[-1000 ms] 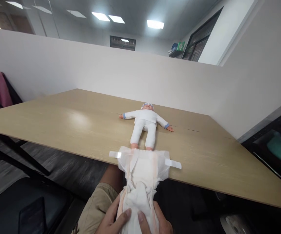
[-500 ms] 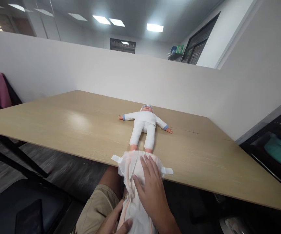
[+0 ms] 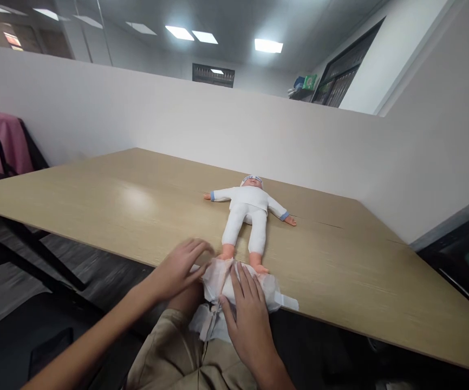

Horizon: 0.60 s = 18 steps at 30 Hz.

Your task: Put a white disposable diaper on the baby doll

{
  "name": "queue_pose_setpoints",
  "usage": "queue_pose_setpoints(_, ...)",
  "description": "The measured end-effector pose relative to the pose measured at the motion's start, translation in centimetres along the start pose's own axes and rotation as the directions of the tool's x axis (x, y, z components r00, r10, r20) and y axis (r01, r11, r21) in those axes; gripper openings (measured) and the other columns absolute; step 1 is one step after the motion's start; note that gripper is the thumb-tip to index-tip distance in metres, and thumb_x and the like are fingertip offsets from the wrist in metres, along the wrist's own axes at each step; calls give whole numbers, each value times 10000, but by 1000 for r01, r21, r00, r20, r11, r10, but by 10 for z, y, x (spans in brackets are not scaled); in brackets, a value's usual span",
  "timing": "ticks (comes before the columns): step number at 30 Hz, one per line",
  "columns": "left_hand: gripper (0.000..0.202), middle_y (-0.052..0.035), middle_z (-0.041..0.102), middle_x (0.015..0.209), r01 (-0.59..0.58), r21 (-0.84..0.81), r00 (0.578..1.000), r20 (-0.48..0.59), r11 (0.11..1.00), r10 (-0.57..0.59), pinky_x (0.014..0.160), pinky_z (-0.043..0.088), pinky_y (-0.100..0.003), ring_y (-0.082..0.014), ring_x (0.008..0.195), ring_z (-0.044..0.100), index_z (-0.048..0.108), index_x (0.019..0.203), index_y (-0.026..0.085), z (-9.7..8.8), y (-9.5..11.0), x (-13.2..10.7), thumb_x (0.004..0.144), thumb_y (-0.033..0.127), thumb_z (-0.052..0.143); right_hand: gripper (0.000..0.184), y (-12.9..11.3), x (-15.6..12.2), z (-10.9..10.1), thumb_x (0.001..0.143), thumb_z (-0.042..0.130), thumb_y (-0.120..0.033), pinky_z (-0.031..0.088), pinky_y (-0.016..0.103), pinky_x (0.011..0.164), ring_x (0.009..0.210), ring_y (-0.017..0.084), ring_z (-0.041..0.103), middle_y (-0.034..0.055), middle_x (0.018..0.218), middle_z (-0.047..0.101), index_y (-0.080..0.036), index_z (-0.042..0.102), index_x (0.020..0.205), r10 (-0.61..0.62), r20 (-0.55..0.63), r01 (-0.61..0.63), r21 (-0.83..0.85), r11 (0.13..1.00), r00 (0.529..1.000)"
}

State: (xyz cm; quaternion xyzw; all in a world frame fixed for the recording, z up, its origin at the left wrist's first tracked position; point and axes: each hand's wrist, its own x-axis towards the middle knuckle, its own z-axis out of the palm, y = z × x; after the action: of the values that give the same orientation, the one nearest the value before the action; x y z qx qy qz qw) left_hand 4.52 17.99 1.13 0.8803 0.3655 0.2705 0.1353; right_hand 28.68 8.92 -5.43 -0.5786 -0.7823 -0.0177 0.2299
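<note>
Lengthwise, diaper points toward doll (feet-first); both hands flat, fingers spread

No legible text, labels or numbers. Marks on the doll's headband and the green packet on the shelf are too small to read.

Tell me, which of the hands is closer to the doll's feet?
Right. The right hand lies flat on the diaper, fingertips just short of the doll's feet; the left hand touches the diaper's left edge.
</note>
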Motion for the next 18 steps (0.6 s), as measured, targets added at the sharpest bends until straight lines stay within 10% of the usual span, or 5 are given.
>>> queue_pose_setpoints(5, 918, -207, 366, 1773, -327, 343, 941, 204, 881, 270, 1218, 419, -516, -393, 1578, 426, 374, 1701, 229, 14, -24, 97, 859, 27, 676, 693, 2, -1, 2, 1117, 542, -377, 392, 578, 1338, 1663, 325, 362, 82, 1794, 389, -229, 320, 1756, -15, -18, 15, -8, 1000, 1000)
queue_pose_setpoints(10, 1361, -134, 225, 1853, -686, 219, 695, 479, 694, 535, 1319, 335, -466, -410, 1686, 274, 412, 1710, 295, 39, -25, 158, 476, -43, 877, 747, 12, -3, 9, 1095, 560, -353, 474, 585, 1274, 1621, 361, 437, 86, 1778, 417, -247, 268, 1774, -54, -65, 54, -6, 999, 996)
queue_pose_setpoints(18, 465, -63, 631, 1613, -777, 113, 620, 307, 620, 722, 1188, 449, -504, -344, 1424, 570, 717, 1397, 305, 56, -28, 182, 948, 189, 680, 911, 42, -9, 28, 1037, 657, -417, 607, 543, 1105, 1430, 409, 657, 98, 1704, 519, -283, 179, 1801, -151, -64, 148, -49, 988, 986)
